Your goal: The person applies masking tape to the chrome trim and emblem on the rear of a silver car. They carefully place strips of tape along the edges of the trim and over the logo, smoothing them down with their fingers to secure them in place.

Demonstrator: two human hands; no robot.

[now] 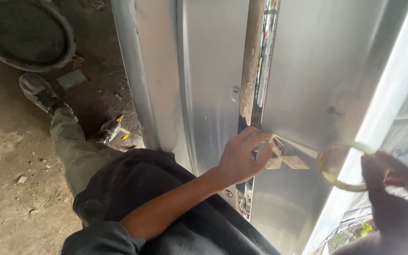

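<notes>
Person is crouching beside a grey, sanded car panel (303, 71). The left hand (242, 158) is pressing the free end of masking tape (284, 158) against the panel near the door gap (256, 61), fingers nearly closed, tips pinching and flattening the strip. The right hand (395, 198), close to the camera and blurred, is gripping the tape roll (343, 165) with fingers curled round its rim.

Tape looks light, thin and limp, likely to crease, tear or stick to itself; best held by the roll's rim and the loose end only. Panel surface is smooth.

Open panel lies above the tape. A shoe (36, 92) and a small tool (109, 132) are resting on the dirt floor (10, 156), with a dark tub (24, 33) beyond.
</notes>
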